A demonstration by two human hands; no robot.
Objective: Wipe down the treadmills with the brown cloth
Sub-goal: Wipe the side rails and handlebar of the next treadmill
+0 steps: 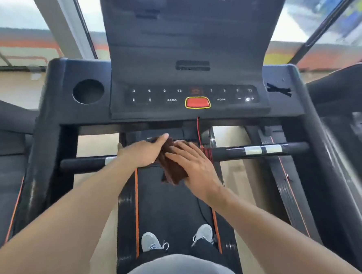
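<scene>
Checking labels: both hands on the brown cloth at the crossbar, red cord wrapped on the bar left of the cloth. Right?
Not quite. The head view shows the red cord wrapped on the crossbar to the right of the brown cloth, not the left. Left hand and right hand are both on the cloth.

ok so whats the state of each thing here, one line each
brown cloth: bunched, draped over the crossbar between both hands
left hand: gripping the cloth's left side
right hand: fingers straight, flat on the cloth
crossbar: horizontal, taped in places
red cord: wound round the crossbar
cup holder: empty
</scene>
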